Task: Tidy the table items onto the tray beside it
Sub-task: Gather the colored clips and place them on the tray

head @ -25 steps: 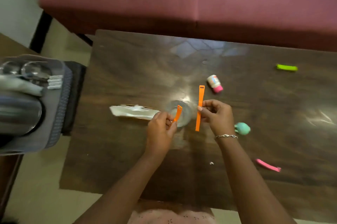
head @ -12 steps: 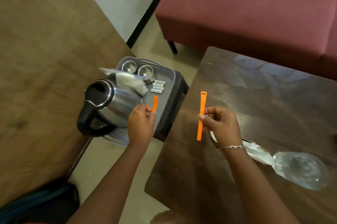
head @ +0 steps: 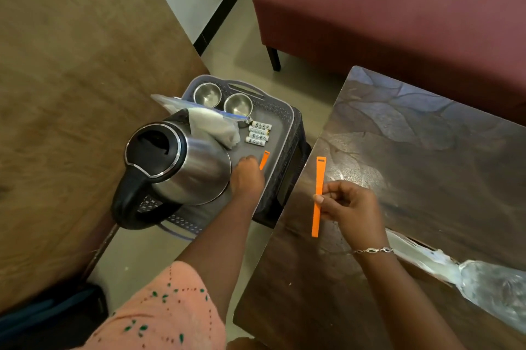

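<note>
My right hand (head: 350,207) pinches the long, thin orange plastic strip (head: 319,178) at mid-length, upright over the edge of the dark glossy wooden table (head: 427,164). It looks light and bendy, so a middle pinch suits it. My left hand (head: 246,178) pinches the short orange plastic strip (head: 264,160) low over the grey perforated tray (head: 284,121), beside the steel kettle (head: 182,161).

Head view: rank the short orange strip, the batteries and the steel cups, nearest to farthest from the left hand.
1. The short strip, at the left hand fingertips, on the right side of the tray.
2. The batteries, just beyond it, mid-tray.
3. The cups, at the tray's far end.
</note>
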